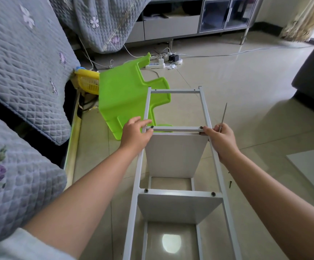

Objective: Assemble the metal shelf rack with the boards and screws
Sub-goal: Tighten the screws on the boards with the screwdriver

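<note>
Left hand [136,135] grips the rack [205,109] mid-frame, steadying it; right hand [222,138] pinches a screwdriver [223,115], bracing the rail.

We see the metal rack frame [206,111] lying on tile floor [237,87] w/ two boards [176,154] screwed in. Left hand [136,133] grips middle crossbar [176,128]; right hand [222,136] pinches it, holding a thin screwdriver [223,114].
</note>
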`<action>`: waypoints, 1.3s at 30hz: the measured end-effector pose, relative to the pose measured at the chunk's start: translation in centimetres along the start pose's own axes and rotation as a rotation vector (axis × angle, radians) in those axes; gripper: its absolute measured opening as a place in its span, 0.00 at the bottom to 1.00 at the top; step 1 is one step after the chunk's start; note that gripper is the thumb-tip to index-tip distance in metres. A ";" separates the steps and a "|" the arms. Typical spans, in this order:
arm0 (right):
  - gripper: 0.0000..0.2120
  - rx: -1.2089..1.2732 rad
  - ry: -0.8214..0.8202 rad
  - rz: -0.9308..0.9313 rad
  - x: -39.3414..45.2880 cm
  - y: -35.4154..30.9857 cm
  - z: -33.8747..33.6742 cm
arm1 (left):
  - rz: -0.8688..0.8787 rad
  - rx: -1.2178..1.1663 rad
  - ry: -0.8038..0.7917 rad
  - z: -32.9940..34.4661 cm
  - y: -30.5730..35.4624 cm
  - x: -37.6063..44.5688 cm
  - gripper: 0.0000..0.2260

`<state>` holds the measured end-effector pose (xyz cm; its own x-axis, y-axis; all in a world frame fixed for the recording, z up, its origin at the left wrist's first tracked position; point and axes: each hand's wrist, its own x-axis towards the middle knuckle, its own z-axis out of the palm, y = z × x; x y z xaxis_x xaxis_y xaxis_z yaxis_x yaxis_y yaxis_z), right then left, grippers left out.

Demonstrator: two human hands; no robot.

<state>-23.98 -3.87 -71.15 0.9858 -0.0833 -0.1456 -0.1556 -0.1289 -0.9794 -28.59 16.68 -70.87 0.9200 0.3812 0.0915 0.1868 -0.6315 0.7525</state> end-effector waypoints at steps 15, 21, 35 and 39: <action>0.19 -0.089 0.002 -0.021 -0.3 -0.4 -0.1 | 0.226 0.304 -0.031 -1.3 0.8 1.0 0.09; 0.19 -0.101 0.000 -0.012 -0.2 -0.2 -0.1 | 0.266 0.227 0.016 -1.9 1.3 1.1 0.12; 0.19 -0.051 -0.006 0.011 -0.2 0.5 -0.3 | -0.404 -0.490 0.174 0.0 3.6 1.2 0.16; 0.19 -0.068 -0.004 0.005 0.0 0.4 -0.4 | -0.377 -0.525 0.160 -0.1 3.6 0.4 0.16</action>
<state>-24.10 -4.30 -71.50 0.9853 -0.0801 -0.1510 -0.1640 -0.1952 -0.9669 -27.52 14.61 -68.06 0.7543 0.6328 -0.1746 0.2554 -0.0379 0.9661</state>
